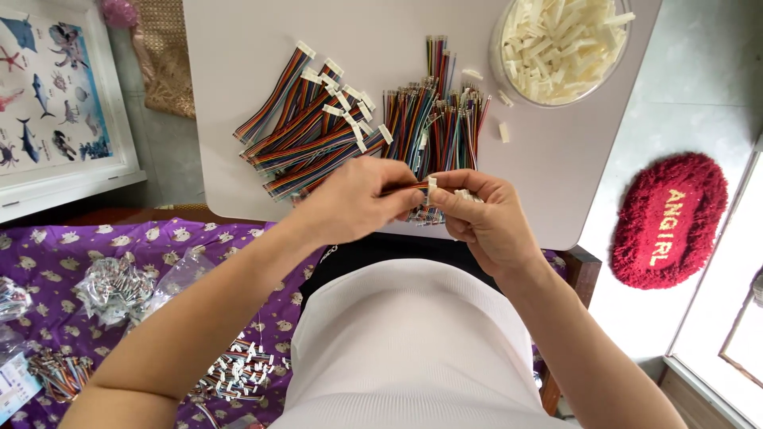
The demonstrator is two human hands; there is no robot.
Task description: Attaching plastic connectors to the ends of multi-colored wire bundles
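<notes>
My left hand (354, 199) pinches the end of a multicoloured ribbon wire (404, 188) over the near edge of the white table (238, 48). My right hand (481, 216) grips a small white plastic connector (432, 183) at the wire's tip, and more white pieces show between its fingers. The two hands meet fingertip to fingertip. Just beyond them lies a pile of loose coloured wires (433, 119), and to the left a fan of ribbon cables with white connectors fitted (306, 127).
A clear round tub of white connectors (560, 44) stands at the table's far right, with a few loose ones (503, 131) beside it. Left of me, purple patterned cloth (63, 262) carries bags of wires (111, 286) and finished cables (238, 373). A red fluffy mat (668, 218) lies on the floor.
</notes>
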